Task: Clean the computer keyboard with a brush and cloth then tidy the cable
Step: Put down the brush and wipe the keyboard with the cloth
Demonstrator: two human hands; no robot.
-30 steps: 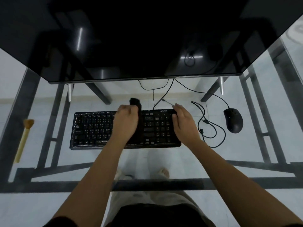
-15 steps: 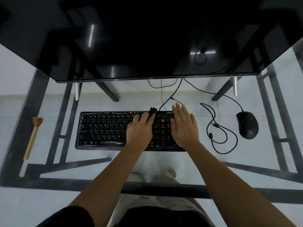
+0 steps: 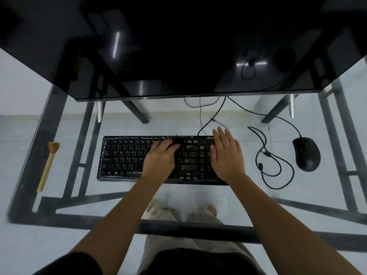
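- The black keyboard (image 3: pixel 127 155) lies flat in the middle of the glass table (image 3: pixel 258 197), long side toward me.
- A dark cloth (image 3: pixel 177 144) sits on the keys near the top edge, a little right of the keyboard's centre.
- My left hand (image 3: pixel 160 161) lies on the middle of the keyboard, its fingers (image 3: pixel 158 144) almost straight. Their tips press down on the cloth and do not close around it.
- My right hand (image 3: pixel 227 157) is spread flat on the right end of the keyboard, palm down. Its fingers point to 12 o'clock and hold nothing.
- At 3 o'clock from the keyboard a thin black cable (image 3: pixel 266 154) lies in loose loops on the glass, just beside my right hand.
- Further at 3 o'clock, beyond the loops, is the black mouse (image 3: pixel 306 153).
- At 9 o'clock, well apart from the keyboard, the brush (image 3: pixel 47 167) lies with its bristles toward 12 o'clock.
- At 12 o'clock stands the dark monitor (image 3: pixel 178 46).
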